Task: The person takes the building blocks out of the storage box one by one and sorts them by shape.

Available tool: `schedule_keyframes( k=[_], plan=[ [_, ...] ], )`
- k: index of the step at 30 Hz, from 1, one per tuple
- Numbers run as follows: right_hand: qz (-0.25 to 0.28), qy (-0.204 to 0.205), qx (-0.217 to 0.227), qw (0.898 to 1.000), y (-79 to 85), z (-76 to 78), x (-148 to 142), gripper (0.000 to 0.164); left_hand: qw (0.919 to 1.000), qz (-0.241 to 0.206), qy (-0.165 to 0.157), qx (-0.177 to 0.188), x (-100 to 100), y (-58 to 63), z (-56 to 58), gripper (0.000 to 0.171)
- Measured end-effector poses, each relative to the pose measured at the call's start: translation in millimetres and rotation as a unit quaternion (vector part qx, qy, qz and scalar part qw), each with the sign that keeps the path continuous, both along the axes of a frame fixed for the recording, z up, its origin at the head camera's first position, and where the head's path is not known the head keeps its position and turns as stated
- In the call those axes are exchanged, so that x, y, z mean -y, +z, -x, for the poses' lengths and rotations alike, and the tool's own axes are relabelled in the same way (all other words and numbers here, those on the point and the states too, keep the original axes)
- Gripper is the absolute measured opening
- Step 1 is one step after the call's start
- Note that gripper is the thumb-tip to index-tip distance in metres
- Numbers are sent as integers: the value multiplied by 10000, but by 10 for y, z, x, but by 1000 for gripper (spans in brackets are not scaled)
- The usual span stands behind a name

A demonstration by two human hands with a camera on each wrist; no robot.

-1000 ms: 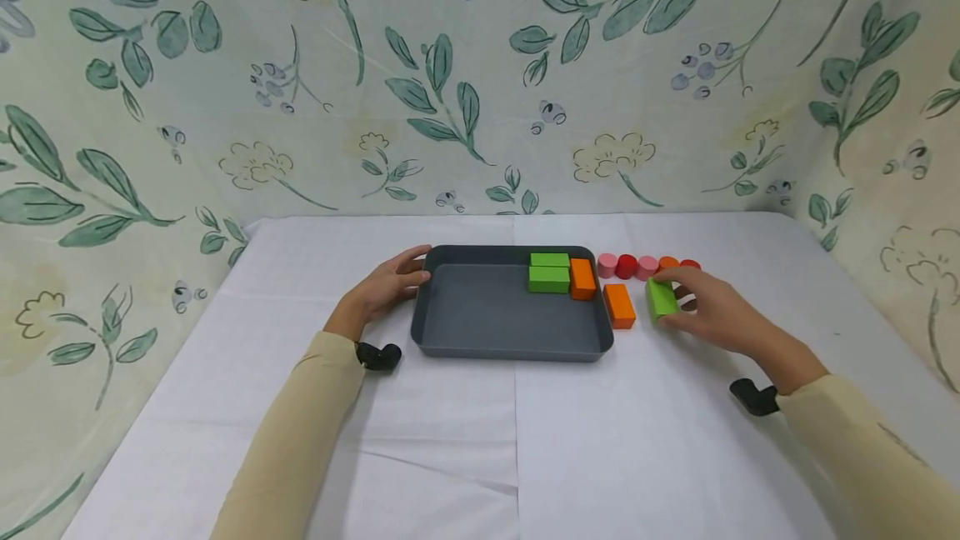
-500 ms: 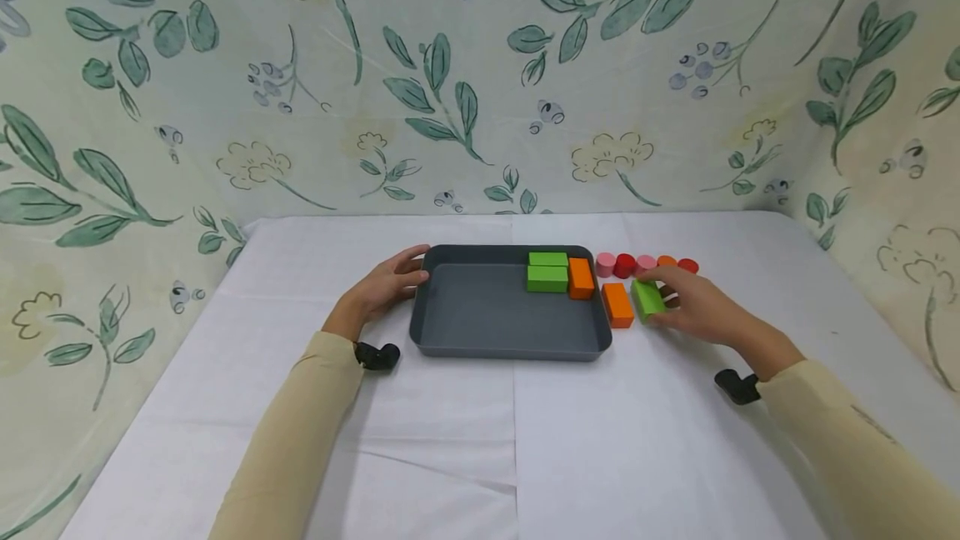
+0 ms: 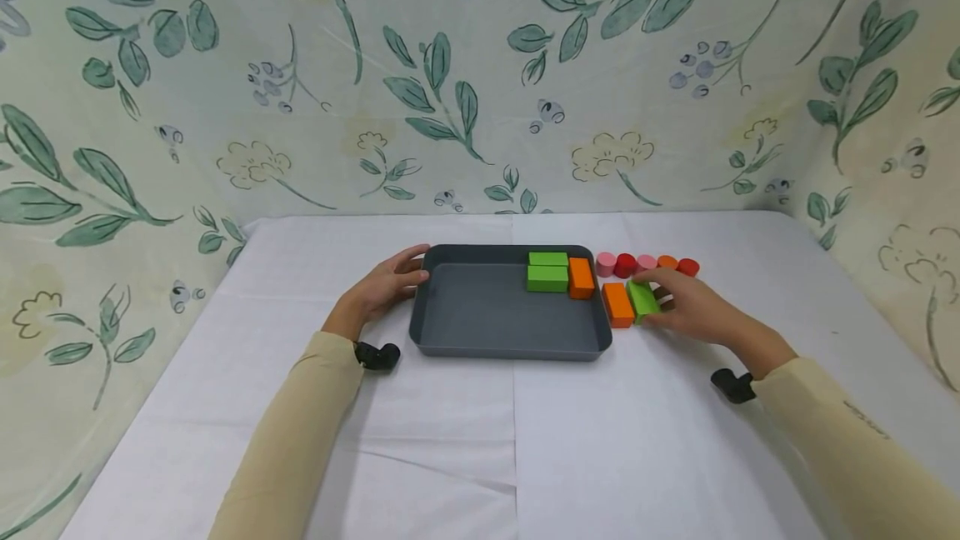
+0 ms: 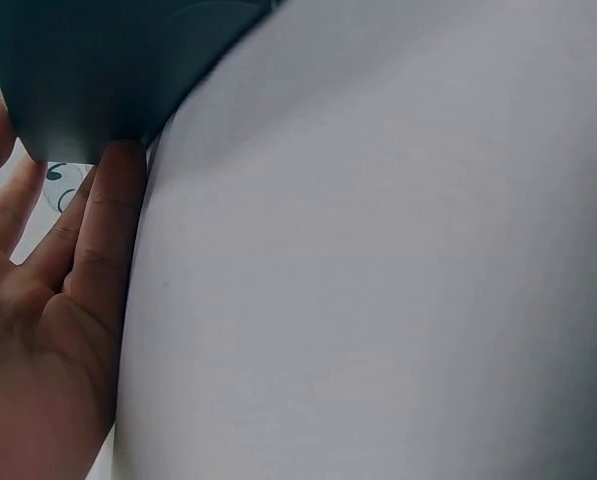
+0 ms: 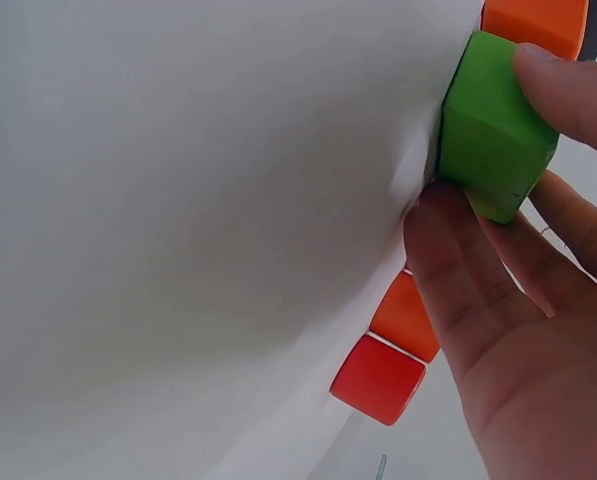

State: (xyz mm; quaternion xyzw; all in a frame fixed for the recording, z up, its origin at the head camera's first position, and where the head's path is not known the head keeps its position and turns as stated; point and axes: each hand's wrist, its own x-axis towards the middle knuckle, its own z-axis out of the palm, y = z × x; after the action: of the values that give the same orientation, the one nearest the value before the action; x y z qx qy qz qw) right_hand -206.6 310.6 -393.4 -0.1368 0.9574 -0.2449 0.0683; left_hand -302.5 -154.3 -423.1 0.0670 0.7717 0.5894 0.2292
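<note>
My right hand (image 3: 693, 307) pinches a green block (image 3: 642, 301) between thumb and fingers. That block stands close against the right side of an orange block (image 3: 618, 305) on the table. In the right wrist view, the thumb lies on the near end of the green block (image 5: 493, 130) and the fingers reach around its other end. My left hand (image 3: 378, 288) rests at the left side of a dark grey tray (image 3: 480, 323), fingertips touching its outer wall. The left wrist view shows those fingers (image 4: 108, 235) fairly straight against the tray wall (image 4: 88, 80).
Inside the tray's far right corner sit two green blocks (image 3: 547, 279) and an orange block (image 3: 581, 278). A row of small pink, red and orange cylinders (image 3: 625, 265) stands beyond the right hand. White cloth (image 3: 450, 432) covers the table; a floral curtain (image 3: 465, 90) hangs behind.
My right hand has slid the green block leftward, from a gap away to close beside the orange block. The left hand and the tray stay in place.
</note>
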Motion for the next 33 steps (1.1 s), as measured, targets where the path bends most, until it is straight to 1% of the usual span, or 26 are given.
schedule_keyframes(
  k=[8, 20, 29, 33],
  plan=[
    [131, 57, 115, 9998, 7, 10, 15, 62, 10000, -23, 36, -7, -9, 13, -3, 66],
    [118, 39, 163, 9998, 9, 6, 25, 62, 10000, -25, 35, -4, -8, 28, -1, 65],
    [58, 65, 191, 9998, 139, -32, 53, 60, 10000, -42, 0, -23, 0, 24, -3, 66],
    [-45, 66, 89, 9999, 228, -49, 76, 60, 10000, -39, -28, -19, 6, 20, 1, 66]
  ],
)
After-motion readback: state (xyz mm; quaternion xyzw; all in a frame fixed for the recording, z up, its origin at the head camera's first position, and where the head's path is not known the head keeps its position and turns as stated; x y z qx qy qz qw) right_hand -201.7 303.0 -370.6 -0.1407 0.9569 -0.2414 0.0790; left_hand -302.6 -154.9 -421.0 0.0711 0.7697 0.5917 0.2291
